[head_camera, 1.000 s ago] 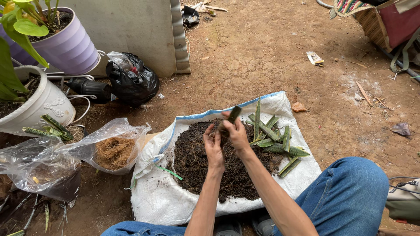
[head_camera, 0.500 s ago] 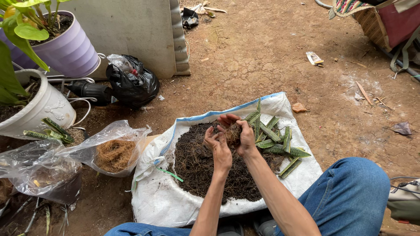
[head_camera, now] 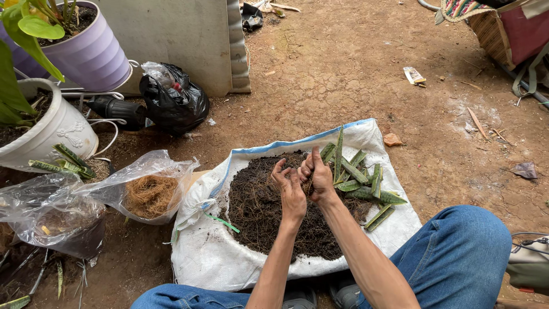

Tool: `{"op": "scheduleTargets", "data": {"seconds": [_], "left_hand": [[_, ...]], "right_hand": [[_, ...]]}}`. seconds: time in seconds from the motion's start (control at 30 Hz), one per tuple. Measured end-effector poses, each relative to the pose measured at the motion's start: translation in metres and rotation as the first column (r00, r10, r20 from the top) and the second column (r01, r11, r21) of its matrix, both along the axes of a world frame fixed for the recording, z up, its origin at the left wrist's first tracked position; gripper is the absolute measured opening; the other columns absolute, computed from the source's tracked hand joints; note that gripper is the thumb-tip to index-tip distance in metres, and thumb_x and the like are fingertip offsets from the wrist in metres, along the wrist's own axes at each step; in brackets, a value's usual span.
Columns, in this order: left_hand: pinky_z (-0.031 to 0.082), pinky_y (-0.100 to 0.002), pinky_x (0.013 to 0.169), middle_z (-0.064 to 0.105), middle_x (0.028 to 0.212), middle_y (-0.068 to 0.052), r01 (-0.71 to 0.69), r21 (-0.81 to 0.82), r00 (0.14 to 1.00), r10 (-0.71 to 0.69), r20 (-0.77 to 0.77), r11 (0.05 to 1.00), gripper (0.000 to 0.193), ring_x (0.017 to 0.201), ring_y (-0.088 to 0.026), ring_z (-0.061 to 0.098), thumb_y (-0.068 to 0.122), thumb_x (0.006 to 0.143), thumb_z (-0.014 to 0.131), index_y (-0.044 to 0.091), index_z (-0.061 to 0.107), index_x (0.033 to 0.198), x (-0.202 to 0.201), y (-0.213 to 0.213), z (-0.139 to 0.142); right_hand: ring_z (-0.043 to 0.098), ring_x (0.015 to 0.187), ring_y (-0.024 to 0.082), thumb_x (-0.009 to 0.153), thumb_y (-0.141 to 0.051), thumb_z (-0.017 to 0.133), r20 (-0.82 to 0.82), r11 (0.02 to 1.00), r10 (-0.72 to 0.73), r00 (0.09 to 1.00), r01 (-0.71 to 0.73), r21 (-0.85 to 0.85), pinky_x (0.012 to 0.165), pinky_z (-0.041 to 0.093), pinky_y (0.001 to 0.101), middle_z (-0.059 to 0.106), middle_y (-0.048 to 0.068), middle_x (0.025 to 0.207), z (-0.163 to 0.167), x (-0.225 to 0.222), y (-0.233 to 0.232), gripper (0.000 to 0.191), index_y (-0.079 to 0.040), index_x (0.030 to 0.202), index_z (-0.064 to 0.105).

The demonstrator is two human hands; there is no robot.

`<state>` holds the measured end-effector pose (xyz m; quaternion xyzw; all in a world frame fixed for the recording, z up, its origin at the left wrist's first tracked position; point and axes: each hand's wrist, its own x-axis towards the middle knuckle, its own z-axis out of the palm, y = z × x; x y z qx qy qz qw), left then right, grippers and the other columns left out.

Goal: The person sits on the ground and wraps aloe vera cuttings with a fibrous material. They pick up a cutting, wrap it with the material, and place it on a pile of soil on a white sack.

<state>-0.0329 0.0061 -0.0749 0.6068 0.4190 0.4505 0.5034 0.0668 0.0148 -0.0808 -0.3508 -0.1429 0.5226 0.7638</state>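
Both hands, left hand [head_camera: 290, 191] and right hand [head_camera: 318, 176], pinch a clump of soil [head_camera: 260, 212] over the sack [head_camera: 211, 257], with cuttings [head_camera: 357, 177] lying unplanted at right.

The sack [head_camera: 217, 257] was white with a blue edge stripe, and the soil [head_camera: 257, 212] dark brown. The cuttings [head_camera: 357, 174] were mottled green, and one pot [head_camera: 94, 57] lilac.

We see a white woven plastic sack [head_camera: 229, 257] with a matt, coarse weave, carrying dark, fibrous, crumbly potting mix [head_camera: 257, 212] and smooth, waxy green leaf cuttings [head_camera: 360, 177]. The black bag [head_camera: 174, 103] far left is glossy plastic; the ground [head_camera: 354, 68] is rough, dry earth.
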Motion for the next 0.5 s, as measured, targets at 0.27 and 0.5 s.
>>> {"op": "scheduleTargets", "data": {"seconds": [0.27, 0.5], "left_hand": [[0.054, -0.058, 0.102, 0.026, 0.139, -0.016, 0.039, -0.021, 0.999, -0.040, -0.024, 0.999, 0.055, 0.135, -0.032, 0.040, 0.050, 0.105, 0.030, 0.012, 0.023, 0.144, 0.0041, -0.0045, 0.0047], [0.057, -0.057, 0.099, 0.032, 0.134, -0.020, -0.059, -0.054, 0.998, 0.059, -0.003, 0.997, 0.051, 0.130, -0.033, 0.045, 0.048, 0.106, 0.028, 0.012, 0.029, 0.141, 0.0064, -0.0087, 0.0090]], "right_hand": [[0.038, 0.047, 0.004, 0.100, -0.025, 0.063, 0.151, 0.998, 0.041, 0.988, -0.033, -0.053, 0.042, 0.033, 0.0220, 0.042, -0.008, 0.056, -0.0013, -0.0007, 0.0007, 0.040, -0.016, 0.064, 0.046], [0.045, 0.051, 0.007, 0.100, -0.021, 0.065, 0.192, 0.998, -0.057, 0.980, 0.056, 0.009, 0.048, 0.043, 0.0236, 0.048, -0.005, 0.058, -0.0031, -0.0069, 0.0026, 0.036, -0.013, 0.068, 0.051]]}}
